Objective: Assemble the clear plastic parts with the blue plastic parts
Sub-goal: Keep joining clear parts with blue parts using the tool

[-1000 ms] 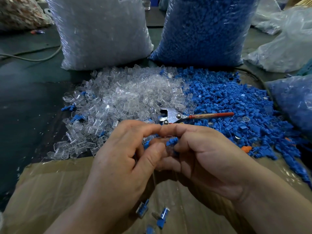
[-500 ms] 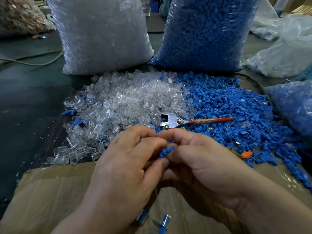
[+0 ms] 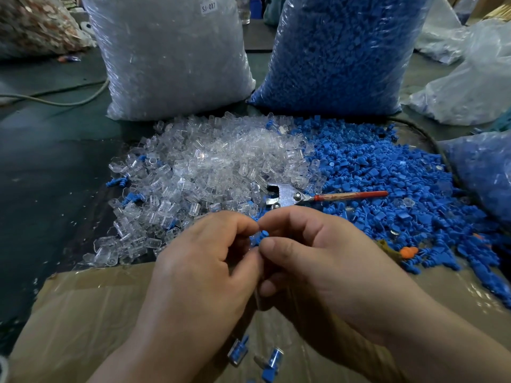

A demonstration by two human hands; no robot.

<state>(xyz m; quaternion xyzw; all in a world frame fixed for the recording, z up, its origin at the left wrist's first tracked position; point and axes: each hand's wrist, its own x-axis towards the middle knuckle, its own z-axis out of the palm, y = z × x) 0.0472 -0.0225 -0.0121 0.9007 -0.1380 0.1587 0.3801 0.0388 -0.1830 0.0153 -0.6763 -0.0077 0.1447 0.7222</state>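
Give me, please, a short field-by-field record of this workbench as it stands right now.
Hands: left hand and right hand meet, both pinching one blue part
Clear part in grip: hidden, cannot tell
Loose stock: clear parts pile on the left, blue parts pile on the right, edges touching
Tool: pliers with a red handle, lying where the piles meet
Bags: clear-parts bag and blue-parts bag, behind the piles
Finished: assembled pieces on cardboard, below the hands
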